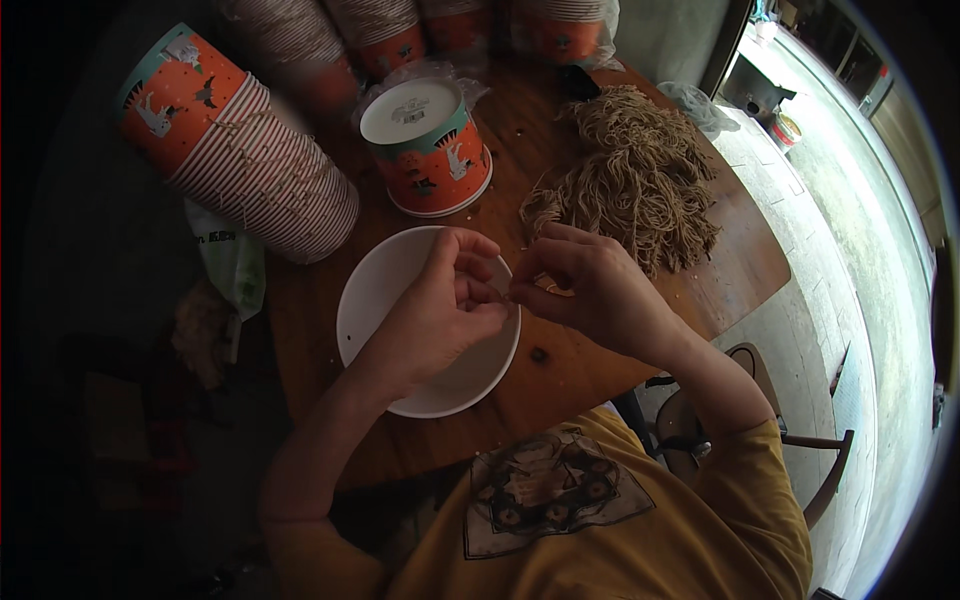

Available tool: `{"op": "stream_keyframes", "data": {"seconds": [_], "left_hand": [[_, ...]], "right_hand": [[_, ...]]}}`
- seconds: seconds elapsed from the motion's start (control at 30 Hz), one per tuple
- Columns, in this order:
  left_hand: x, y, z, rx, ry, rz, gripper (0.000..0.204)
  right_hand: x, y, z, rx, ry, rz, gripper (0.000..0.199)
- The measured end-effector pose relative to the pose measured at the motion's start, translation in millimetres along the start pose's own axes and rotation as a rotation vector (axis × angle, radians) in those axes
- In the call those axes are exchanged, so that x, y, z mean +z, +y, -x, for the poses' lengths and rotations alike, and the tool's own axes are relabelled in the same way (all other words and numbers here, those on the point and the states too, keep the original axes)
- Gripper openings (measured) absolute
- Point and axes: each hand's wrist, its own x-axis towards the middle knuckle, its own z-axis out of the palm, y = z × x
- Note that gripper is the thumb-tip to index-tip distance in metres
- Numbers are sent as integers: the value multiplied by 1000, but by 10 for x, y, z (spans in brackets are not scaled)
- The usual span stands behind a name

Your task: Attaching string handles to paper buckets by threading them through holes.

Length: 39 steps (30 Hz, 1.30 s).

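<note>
A white paper bucket (430,385) stands on the table with its mouth facing up, and a small dark hole shows in its left wall. My left hand (435,320) reaches over the mouth with curled fingers, its thumb and fingertips near the right rim. Just outside that rim, my right hand (590,285) is closed in a pinch. The fingertips of both hands nearly meet there; whatever they hold is too small to name. Beyond my right hand lies a large heap of tan twine (640,180).
An upside-down orange bucket (430,150) stands behind the white one. To its left leans a tall nested stack of buckets (250,150) with twine on it. More stacks (385,45) line the back. A clear plastic bag (700,108) and a chair (760,400) are at right.
</note>
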Motion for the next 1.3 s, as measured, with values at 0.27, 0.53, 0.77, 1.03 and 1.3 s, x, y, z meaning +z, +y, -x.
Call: {"op": "stream_keyframes", "data": {"seconds": [0.27, 0.53, 0.77, 1.03, 1.3], "left_hand": [[50, -99, 1, 77, 13, -210, 28], [59, -108, -16, 100, 63, -361, 22], [54, -105, -17, 165, 74, -408, 18], [203, -69, 71, 306, 246, -547, 15], [206, -111, 76, 243, 247, -369, 14]], "right_hand": [[34, 20, 12, 152, -47, -139, 9], [53, 34, 23, 121, -36, -167, 10], [69, 29, 46, 47, 5, -101, 12], [141, -16, 163, 33, 147, 6, 12], [211, -13, 229, 9, 193, -36, 10]]}}
